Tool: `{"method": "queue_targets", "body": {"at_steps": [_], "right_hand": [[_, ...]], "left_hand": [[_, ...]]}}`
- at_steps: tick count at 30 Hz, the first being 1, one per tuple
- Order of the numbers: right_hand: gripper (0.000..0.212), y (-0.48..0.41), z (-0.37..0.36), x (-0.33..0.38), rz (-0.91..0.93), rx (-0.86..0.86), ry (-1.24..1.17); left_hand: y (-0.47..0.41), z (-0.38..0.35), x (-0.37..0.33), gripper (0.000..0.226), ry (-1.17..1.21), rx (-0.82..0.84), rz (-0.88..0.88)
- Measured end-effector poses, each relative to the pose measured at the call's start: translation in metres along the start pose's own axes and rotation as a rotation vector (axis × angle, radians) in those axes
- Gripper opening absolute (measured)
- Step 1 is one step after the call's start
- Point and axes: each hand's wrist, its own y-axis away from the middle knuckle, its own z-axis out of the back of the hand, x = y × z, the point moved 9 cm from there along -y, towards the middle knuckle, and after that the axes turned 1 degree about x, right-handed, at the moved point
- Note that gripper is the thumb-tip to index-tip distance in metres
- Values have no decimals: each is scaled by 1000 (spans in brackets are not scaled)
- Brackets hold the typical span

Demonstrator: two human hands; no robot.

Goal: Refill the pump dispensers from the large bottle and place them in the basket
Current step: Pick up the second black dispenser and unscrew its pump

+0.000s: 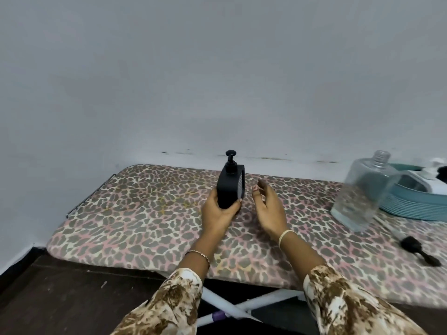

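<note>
Leopard-print cloth over the ironing board (121, 213); at three o'clock a teal basket (411, 209), with the clear, uncapped large bottle (360, 192) leaning at its nine-o'clock side. At centre, upright, the black pump dispenser (229, 187): probably light, rigid and smooth, so best taken low round the body, not by the pump. Grips it there with the left hand (216, 213), fingers curled round; right hand (268, 209) at its three o'clock, fingers loosely spread, empty.

A leopard-print padded tabletop (135, 213) spans the middle of the frame on white crossed legs (232, 308). Grey wall (217, 68) fills the upper frame; dark wooden floor (60, 293) lies lower left.
</note>
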Motion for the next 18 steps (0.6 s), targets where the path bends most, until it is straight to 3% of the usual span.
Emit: {"method": "queue_targets", "body": {"at_steps": [10,18], "right_hand": [[58,4,59,-1,26,-102,61],[40,-4,83,11,75,-155,183]], "left_hand": [[33,-71,-10,47,6,150,-29],[39,-86,-13,47,-38,176,-32]]}}
